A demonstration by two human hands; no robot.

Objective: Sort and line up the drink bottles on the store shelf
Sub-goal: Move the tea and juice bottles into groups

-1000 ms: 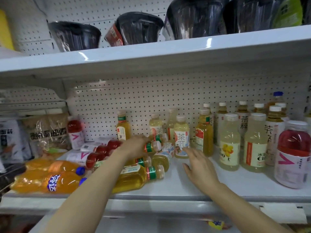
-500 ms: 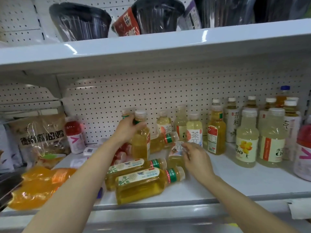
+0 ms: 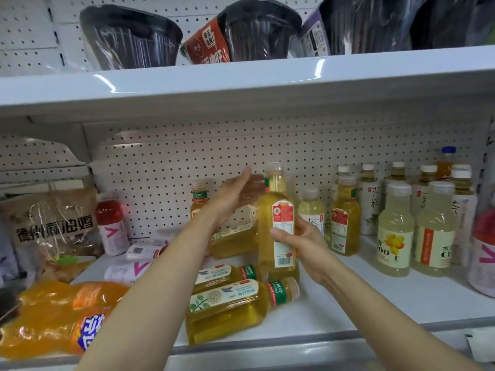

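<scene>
- The right hand holds a yellow tea bottle upright above the shelf, fingers curled round its label.
- The left hand is spread flat beside the bottle's neck.
- Two more tea bottles lie on their sides below.

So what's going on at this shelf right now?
A person is tidying drink bottles on a store shelf. The right hand grips an upright yellow tea bottle by its label, while the left hand is open beside its neck. Similar bottles lie on their sides in front; others stand in rows on the right.
</scene>
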